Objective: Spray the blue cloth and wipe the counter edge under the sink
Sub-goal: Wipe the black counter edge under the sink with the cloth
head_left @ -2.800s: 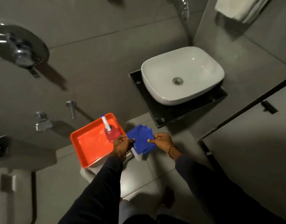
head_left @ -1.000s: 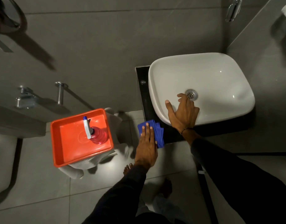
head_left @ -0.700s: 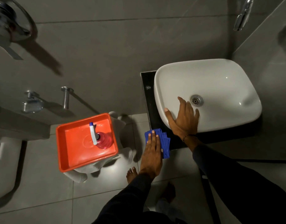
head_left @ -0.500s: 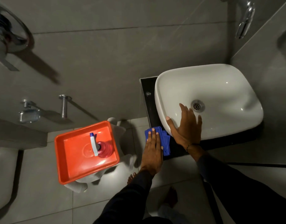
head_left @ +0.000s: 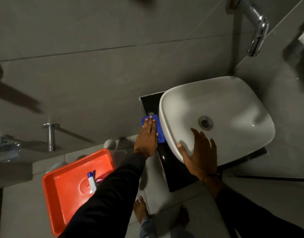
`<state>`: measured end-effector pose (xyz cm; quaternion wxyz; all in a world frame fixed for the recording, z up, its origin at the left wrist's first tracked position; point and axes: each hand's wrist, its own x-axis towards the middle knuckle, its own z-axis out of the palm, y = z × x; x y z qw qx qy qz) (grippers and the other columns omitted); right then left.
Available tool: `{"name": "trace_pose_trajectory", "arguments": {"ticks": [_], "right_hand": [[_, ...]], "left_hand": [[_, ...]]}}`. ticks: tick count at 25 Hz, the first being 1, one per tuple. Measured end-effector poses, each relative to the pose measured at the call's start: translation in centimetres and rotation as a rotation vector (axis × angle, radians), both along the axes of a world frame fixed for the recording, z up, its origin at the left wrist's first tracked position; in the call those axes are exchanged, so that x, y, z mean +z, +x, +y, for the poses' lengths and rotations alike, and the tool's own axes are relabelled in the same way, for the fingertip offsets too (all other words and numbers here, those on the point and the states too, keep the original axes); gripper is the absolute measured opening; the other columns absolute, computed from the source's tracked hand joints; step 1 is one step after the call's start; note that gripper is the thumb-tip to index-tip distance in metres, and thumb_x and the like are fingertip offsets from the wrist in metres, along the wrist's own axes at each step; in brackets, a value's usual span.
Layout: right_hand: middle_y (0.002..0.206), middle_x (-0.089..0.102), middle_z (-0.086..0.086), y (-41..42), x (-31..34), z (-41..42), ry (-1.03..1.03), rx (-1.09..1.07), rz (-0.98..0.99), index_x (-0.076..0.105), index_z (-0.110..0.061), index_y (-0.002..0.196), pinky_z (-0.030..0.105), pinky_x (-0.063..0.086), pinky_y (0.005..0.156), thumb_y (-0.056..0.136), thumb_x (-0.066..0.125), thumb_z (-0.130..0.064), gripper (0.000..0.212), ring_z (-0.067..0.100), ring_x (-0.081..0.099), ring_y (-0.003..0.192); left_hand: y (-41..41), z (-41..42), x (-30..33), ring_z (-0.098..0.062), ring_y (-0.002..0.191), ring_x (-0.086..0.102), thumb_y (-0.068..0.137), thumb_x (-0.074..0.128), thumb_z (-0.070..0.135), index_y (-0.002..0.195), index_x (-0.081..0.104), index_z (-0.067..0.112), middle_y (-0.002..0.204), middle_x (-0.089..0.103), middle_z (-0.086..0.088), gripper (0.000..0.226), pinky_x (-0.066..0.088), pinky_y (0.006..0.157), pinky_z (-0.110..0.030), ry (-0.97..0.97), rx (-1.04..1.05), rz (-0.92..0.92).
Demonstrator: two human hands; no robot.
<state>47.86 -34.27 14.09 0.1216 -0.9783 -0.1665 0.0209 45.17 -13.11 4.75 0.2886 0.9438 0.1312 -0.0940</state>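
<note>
My left hand [head_left: 146, 137] lies flat on the folded blue cloth [head_left: 159, 130], pressing it onto the black counter [head_left: 166, 158] along the left side of the white sink [head_left: 216, 117]. Most of the cloth is hidden under my palm. My right hand [head_left: 200, 152] rests with fingers spread on the sink's near rim, holding nothing. The spray bottle [head_left: 92, 181], white and blue nozzle over a pink body, stands in the orange tray [head_left: 69, 191] at lower left, partly hidden by my left sleeve.
A chrome tap [head_left: 256, 30] juts out above the sink at the upper right. Chrome wall fittings [head_left: 50, 136] sit at the left. My bare feet [head_left: 141, 210] stand on the grey tiled floor below the counter. A white object [head_left: 111, 145] pokes out behind the tray.
My left hand has slid the cloth from the counter's near corner farther back along its left edge. The right hand has stayed on the sink rim. The view has shifted.
</note>
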Motion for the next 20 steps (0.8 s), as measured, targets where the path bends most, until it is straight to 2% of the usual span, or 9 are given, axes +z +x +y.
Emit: {"name": "trace_pose_trajectory", "arguments": {"ticks": [7, 9, 11, 14, 17, 20], "right_hand": [[0.152, 0.051, 0.002, 0.0, -0.2, 0.0, -0.022, -0.011, -0.005, 0.034, -0.026, 0.153, 0.051, 0.026, 0.123, 0.086, 0.039, -0.074, 0.083, 0.022, 0.04, 0.147], [0.153, 0.05, 0.001, 0.1, -0.2, 0.0, -0.033, -0.018, 0.006, 0.032, -0.027, 0.153, 0.051, 0.025, 0.124, 0.086, 0.036, -0.077, 0.083, 0.021, 0.039, 0.148], [0.155, 0.047, 0.0, 0.0, -0.2, -0.1, -0.038, -0.028, 0.006, 0.028, -0.029, 0.155, 0.052, 0.025, 0.124, 0.087, 0.027, -0.082, 0.086, 0.02, 0.038, 0.149], [0.163, 0.035, -0.001, 0.2, -0.4, 0.0, -0.07, 0.007, 0.028, 0.011, -0.032, 0.16, 0.054, 0.021, 0.125, 0.085, 0.019, -0.085, 0.093, 0.019, 0.029, 0.153], [0.166, 0.027, 0.0, 0.5, -0.6, -0.1, -0.073, 0.027, 0.034, 0.0, -0.033, 0.161, 0.056, 0.018, 0.125, 0.086, 0.023, -0.085, 0.094, 0.02, 0.025, 0.155], [0.166, 0.028, 0.0, 0.4, -0.5, -0.2, -0.067, 0.03, 0.04, 0.001, -0.035, 0.161, 0.056, 0.019, 0.125, 0.086, 0.025, -0.084, 0.092, 0.021, 0.026, 0.155]], "left_hand": [[7.1, 5.4, 0.7, -0.038, 0.161, -0.006, 0.111, 0.02, 0.027, 0.162, 0.0, -0.002, 0.172, -0.007, -0.022, 0.062, 0.003, 0.131, -0.043, 0.153, -0.036, 0.073], [7.1, 4.7, 0.9, -0.04, 0.16, -0.006, 0.11, 0.021, 0.025, 0.162, 0.0, -0.004, 0.172, -0.007, -0.023, 0.062, 0.001, 0.131, -0.044, 0.127, 0.004, 0.065], [4.6, 2.2, 0.5, -0.041, 0.16, -0.006, 0.11, 0.024, 0.022, 0.161, 0.002, -0.005, 0.171, -0.004, -0.023, 0.062, 0.001, 0.132, -0.045, 0.088, -0.001, 0.034], [1.1, 0.1, 0.4, -0.039, 0.16, -0.005, 0.109, 0.027, 0.023, 0.161, 0.005, -0.003, 0.172, -0.001, -0.02, 0.062, 0.003, 0.132, -0.044, 0.08, -0.048, 0.024], [2.9, 1.7, 0.5, -0.037, 0.161, -0.006, 0.109, 0.027, 0.026, 0.162, 0.005, -0.001, 0.173, -0.002, -0.018, 0.064, 0.004, 0.132, -0.043, 0.062, -0.058, 0.025], [6.0, 4.0, 0.7, -0.036, 0.161, -0.005, 0.11, 0.023, 0.028, 0.163, 0.002, 0.001, 0.173, -0.004, -0.017, 0.063, 0.005, 0.132, -0.043, 0.169, -0.05, 0.066]]}}
